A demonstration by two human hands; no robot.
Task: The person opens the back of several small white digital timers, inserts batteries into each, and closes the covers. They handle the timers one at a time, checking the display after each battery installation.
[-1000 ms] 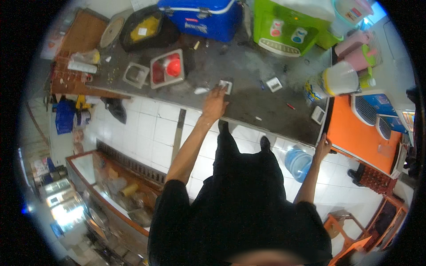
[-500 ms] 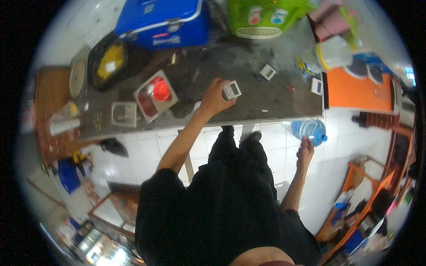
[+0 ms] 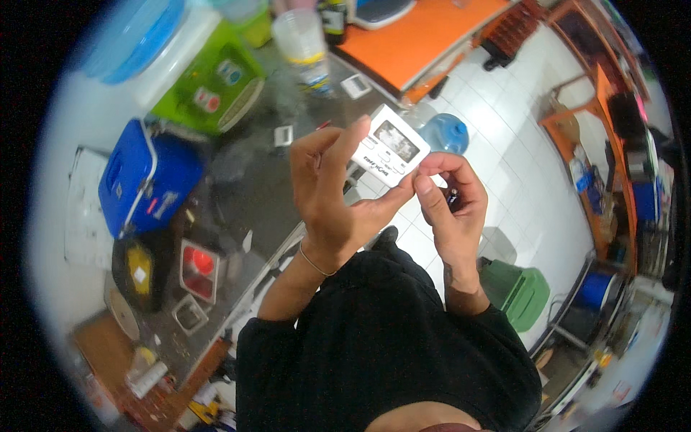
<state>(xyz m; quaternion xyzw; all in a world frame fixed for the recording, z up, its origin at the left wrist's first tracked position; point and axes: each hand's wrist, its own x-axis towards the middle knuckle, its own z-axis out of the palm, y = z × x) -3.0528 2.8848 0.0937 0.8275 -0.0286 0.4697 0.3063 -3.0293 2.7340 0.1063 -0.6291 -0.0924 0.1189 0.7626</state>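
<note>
A white digital timer (image 3: 392, 144) with a grey screen and small buttons is held up in front of me. My left hand (image 3: 332, 187) is closed on it, with the thumb and fingers along its edges. The fingertips of my right hand (image 3: 453, 198) touch its lower right corner. Curled in the right fingers is a small dark cylindrical thing (image 3: 452, 197), mostly hidden. Two similar white devices lie on the dark counter: one device (image 3: 283, 135) left of my left fingers, another device (image 3: 355, 86) by the orange table.
On the counter (image 3: 248, 191) stand a blue cooler box (image 3: 155, 180), a green bin (image 3: 209, 79), a metal pan (image 3: 209, 284) with a red item, and a clear container (image 3: 299, 36). A blue water jug (image 3: 445, 134) and a green lidded bin (image 3: 515, 291) stand on the tiled floor.
My view has swung to the right. The timer has come off the counter area and nearer to me, and my right hand has risen from my side to meet it.
</note>
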